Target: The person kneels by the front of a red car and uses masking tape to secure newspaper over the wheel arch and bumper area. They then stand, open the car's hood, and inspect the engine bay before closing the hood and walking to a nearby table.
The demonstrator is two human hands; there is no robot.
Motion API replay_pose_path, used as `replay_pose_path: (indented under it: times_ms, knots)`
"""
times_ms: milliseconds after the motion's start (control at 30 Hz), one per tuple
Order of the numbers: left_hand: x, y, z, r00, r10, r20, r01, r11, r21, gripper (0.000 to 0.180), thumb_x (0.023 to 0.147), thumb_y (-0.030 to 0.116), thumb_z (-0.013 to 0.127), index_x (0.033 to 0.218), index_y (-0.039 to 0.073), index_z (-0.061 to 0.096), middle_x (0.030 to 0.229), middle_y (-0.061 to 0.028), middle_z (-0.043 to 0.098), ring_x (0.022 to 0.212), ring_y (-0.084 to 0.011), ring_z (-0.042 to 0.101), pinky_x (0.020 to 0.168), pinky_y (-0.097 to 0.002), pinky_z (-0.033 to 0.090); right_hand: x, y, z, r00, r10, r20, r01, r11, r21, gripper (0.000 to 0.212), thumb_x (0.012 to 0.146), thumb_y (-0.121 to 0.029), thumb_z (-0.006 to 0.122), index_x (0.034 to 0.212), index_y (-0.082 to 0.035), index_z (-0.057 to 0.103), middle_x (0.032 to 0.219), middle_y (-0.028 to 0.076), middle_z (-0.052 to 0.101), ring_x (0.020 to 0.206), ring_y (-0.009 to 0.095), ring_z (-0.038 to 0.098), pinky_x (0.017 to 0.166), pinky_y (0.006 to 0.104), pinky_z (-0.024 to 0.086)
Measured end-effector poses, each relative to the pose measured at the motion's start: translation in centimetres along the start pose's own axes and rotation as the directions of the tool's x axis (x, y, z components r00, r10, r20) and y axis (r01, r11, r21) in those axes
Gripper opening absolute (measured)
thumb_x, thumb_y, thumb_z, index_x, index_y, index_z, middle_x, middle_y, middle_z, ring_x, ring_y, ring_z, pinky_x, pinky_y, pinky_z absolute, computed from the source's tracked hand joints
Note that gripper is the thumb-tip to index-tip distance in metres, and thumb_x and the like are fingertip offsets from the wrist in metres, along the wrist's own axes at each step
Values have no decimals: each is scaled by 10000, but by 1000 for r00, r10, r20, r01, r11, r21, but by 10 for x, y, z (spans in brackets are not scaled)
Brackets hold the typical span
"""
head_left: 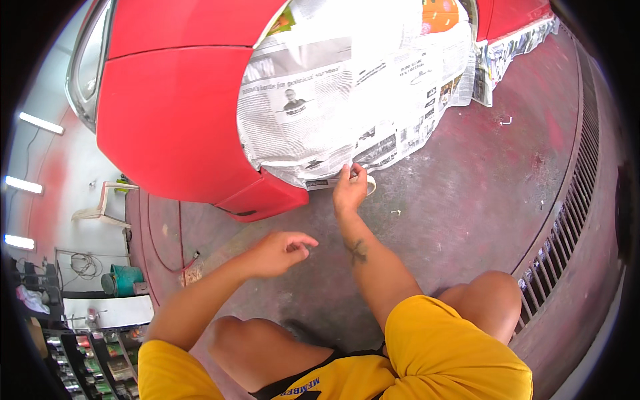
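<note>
Newspaper sheets (pixel 380 87) cover the wheel area of a red car body (pixel 173 120), their lower edge hanging near the floor. My right hand (pixel 350 191) reaches up to that lower edge, its fingertips at the paper. A pale ring, a roll of masking tape (pixel 371 186), shows at the right side of this hand, partly hidden by the fingers closed on it. Lower and to the left, my left hand (pixel 280 253) hovers above the floor, apart from the paper and the car. Its index finger points right, the thumb sits a little apart, and nothing shows in it.
A long floor grate (pixel 567 193) curves along the right. More newspaper (pixel 513 57) hangs from the car's side. At left are a hose (pixel 157 247), a white plastic chair (pixel 100 207), a green bucket (pixel 125 280) and a shelf of cans (pixel 93 363). Small scraps lie on the floor.
</note>
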State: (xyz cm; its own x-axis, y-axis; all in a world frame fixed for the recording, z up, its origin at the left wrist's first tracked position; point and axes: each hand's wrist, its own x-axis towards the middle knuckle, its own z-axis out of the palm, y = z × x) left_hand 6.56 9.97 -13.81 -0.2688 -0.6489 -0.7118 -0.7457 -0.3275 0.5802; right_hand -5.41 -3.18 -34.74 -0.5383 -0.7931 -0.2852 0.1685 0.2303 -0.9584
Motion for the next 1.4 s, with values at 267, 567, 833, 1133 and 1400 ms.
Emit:
replay_pose_path:
  times_ms: [267,567,833,1133,1400]
  knots:
    - [-43,-37,30,961,242,-134,-236,970,54,446,1041,235,700,1461,99,636,1115,-44,710,1020,-153,659,862,-353,553,53,75,-10,921,-321,-220,309,947,-88,659,1093,-471,556,1591,-49,467,1354,320,625,1215,445,612,1070,518,455]
    - [-57,-71,10,894,203,-399,-276,952,-132,443,1024,217,722,1435,74,640,1121,-95,729,1036,-173,690,924,-373,555,-24,75,20,922,27,386,-92,984,151,877,1130,-495,483,1700,40,85,1715,362,224,1588,455,272,1282,449,269]
    - [-70,-18,29,810,258,-526,-385,911,-146,294,983,159,738,1259,56,737,1034,-76,763,942,-152,718,873,-327,575,-77,24,-117,764,595,251,-513,795,-324,776,993,-185,668,1640,8,284,1459,238,575,1135,340,659,991,470,528]
    - [-237,130,75,871,347,-349,-463,817,-343,330,969,235,747,1237,43,742,1059,-142,770,957,-248,746,869,-374,580,-138,-288,-226,599,605,525,-88,701,-708,337,1026,-97,550,1304,-92,742,1003,121,787,830,280,744,736,387,594]
    - [-456,137,-20,836,-36,-547,-202,908,-367,277,965,237,748,1188,75,775,959,-147,796,863,-250,768,806,-388,598,-223,-516,-241,747,394,535,537,117,-836,397,1004,-414,618,1296,-178,745,1196,207,768,1102,424,727,970,531,571]
